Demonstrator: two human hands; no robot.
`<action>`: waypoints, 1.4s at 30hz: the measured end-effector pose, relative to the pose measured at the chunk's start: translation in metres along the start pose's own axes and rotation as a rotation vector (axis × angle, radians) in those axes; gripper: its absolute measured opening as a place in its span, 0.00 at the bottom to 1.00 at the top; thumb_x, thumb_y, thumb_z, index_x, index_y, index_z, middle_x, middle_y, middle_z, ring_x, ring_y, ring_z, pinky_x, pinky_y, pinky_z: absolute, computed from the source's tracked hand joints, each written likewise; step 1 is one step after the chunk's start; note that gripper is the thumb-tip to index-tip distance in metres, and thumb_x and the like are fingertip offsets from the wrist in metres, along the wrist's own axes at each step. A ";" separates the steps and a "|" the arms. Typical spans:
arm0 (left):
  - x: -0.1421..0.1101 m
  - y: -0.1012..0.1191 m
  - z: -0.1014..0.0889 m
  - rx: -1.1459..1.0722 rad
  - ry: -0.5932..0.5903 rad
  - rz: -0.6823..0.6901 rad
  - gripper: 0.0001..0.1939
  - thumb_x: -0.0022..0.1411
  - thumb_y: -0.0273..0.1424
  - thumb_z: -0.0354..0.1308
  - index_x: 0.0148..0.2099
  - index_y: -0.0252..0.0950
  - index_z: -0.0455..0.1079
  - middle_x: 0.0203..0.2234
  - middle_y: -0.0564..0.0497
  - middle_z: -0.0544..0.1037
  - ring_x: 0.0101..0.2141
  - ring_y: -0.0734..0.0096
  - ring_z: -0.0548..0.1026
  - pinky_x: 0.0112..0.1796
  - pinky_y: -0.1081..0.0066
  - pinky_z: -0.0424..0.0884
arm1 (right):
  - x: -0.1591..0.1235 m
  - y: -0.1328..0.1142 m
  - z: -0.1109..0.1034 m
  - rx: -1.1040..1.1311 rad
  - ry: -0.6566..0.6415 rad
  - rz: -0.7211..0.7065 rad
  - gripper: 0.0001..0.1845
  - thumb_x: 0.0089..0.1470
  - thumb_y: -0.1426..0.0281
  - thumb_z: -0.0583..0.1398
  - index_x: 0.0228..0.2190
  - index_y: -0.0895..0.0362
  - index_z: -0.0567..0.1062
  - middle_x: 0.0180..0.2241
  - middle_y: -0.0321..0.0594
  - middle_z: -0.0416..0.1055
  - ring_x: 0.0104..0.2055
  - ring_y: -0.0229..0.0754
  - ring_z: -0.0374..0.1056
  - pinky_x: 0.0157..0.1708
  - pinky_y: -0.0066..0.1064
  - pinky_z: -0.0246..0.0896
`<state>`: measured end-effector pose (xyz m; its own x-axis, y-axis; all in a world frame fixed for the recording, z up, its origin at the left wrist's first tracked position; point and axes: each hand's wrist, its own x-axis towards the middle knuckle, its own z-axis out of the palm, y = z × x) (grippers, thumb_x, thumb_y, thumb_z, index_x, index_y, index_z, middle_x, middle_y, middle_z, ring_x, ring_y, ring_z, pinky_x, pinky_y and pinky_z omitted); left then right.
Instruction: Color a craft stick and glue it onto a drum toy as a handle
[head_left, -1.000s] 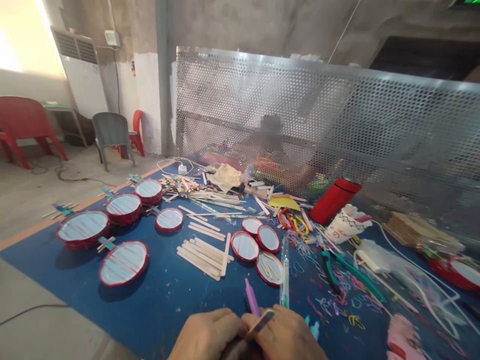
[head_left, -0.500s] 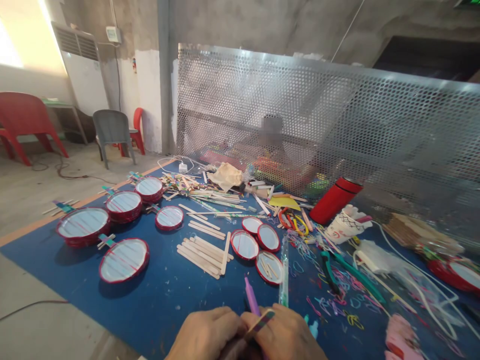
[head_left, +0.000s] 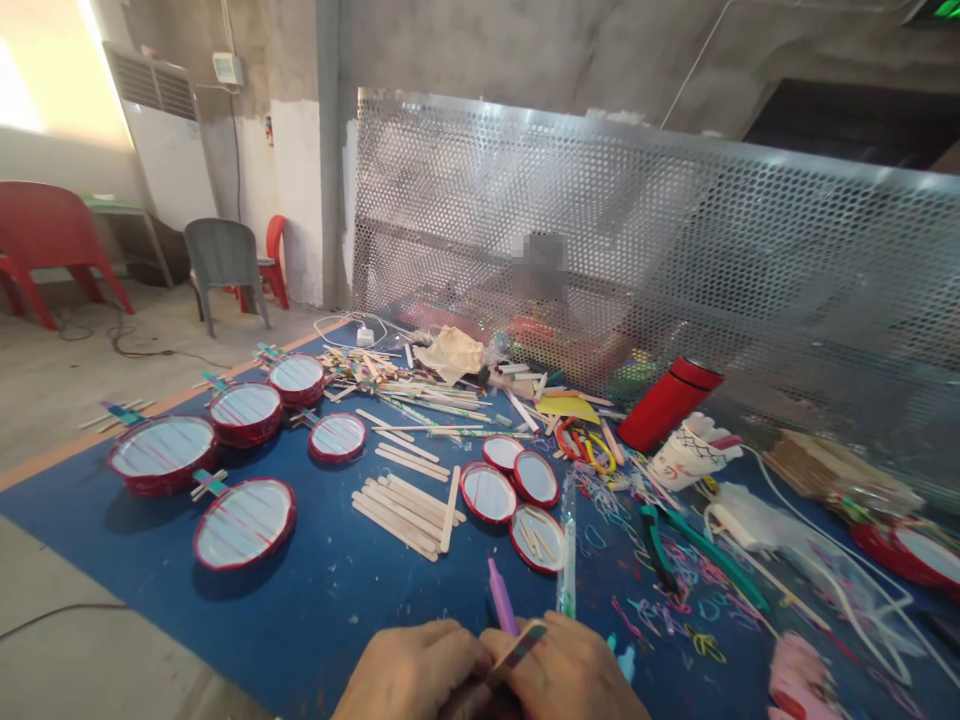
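Both my hands are close together at the bottom middle of the view. My left hand (head_left: 420,668) is closed around the lower part of a wooden craft stick (head_left: 523,646) with dark and coloured bands, its end pointing up to the right. My right hand (head_left: 574,665) is closed beside it, with a purple marker (head_left: 501,598) rising from its grip. The marker's lower end and most fingertips are hidden. Beyond the hands lie plain craft sticks (head_left: 401,515) in a row and several red-rimmed round discs (head_left: 489,492), one with short sticks on it.
Banjo-like round pieces (head_left: 244,525) stand at the left of the blue table (head_left: 330,620). Green-handled pliers (head_left: 705,555), scattered rubber bands (head_left: 645,610), a red flask (head_left: 671,405) and a paper cup (head_left: 690,455) of markers are at right. A perforated metal panel (head_left: 465,200) rises behind.
Hardly anything differs: my hands stay together around the stick and marker, with only a slight shift. The view has moved very slightly.
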<state>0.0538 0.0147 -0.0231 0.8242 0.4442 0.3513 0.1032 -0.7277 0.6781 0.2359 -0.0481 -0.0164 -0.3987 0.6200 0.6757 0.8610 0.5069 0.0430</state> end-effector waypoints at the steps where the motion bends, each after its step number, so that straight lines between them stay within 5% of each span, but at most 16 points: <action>1: 0.000 0.000 0.000 -0.002 -0.001 -0.004 0.09 0.68 0.29 0.49 0.36 0.37 0.68 0.28 0.50 0.78 0.28 0.73 0.77 0.29 0.81 0.67 | 0.002 0.000 -0.002 0.001 -0.005 -0.002 0.21 0.67 0.68 0.40 0.28 0.55 0.66 0.15 0.30 0.61 0.15 0.34 0.55 0.21 0.33 0.38; 5: 0.000 -0.001 0.001 -0.015 0.002 -0.018 0.08 0.67 0.27 0.49 0.36 0.36 0.69 0.29 0.50 0.78 0.29 0.73 0.77 0.30 0.81 0.67 | 0.008 0.000 -0.010 -0.001 -0.132 -0.028 0.20 0.68 0.67 0.41 0.29 0.56 0.66 0.18 0.32 0.66 0.17 0.33 0.61 0.21 0.31 0.42; 9: 0.000 0.000 0.000 -0.037 0.002 -0.007 0.09 0.67 0.26 0.49 0.37 0.36 0.69 0.29 0.49 0.79 0.29 0.72 0.78 0.30 0.81 0.68 | 0.008 0.000 -0.013 -0.009 -0.071 -0.028 0.21 0.67 0.67 0.40 0.28 0.56 0.67 0.17 0.32 0.65 0.16 0.34 0.60 0.21 0.31 0.42; 13: 0.000 0.001 -0.001 -0.043 0.003 0.000 0.09 0.67 0.27 0.49 0.37 0.36 0.70 0.30 0.49 0.79 0.30 0.72 0.78 0.31 0.81 0.68 | 0.008 0.000 -0.017 -0.007 -0.181 -0.038 0.21 0.67 0.68 0.40 0.29 0.57 0.68 0.19 0.34 0.68 0.19 0.34 0.63 0.21 0.31 0.45; 23: -0.001 -0.002 0.001 0.002 0.017 0.011 0.09 0.68 0.28 0.48 0.36 0.37 0.68 0.29 0.50 0.78 0.28 0.73 0.77 0.30 0.82 0.67 | 0.001 0.001 -0.002 -0.013 -0.038 -0.018 0.23 0.67 0.67 0.39 0.27 0.56 0.66 0.17 0.33 0.64 0.16 0.35 0.57 0.20 0.34 0.40; 42: -0.001 0.002 -0.001 -0.019 0.012 0.000 0.08 0.67 0.26 0.50 0.37 0.37 0.69 0.29 0.51 0.78 0.28 0.73 0.77 0.30 0.82 0.68 | 0.006 0.001 -0.009 -0.023 -0.061 -0.036 0.23 0.67 0.68 0.39 0.29 0.57 0.69 0.17 0.34 0.65 0.17 0.35 0.58 0.20 0.33 0.42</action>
<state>0.0527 0.0134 -0.0220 0.8176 0.4503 0.3589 0.0923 -0.7176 0.6903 0.2367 -0.0492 -0.0058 -0.4474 0.6375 0.6272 0.8524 0.5162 0.0834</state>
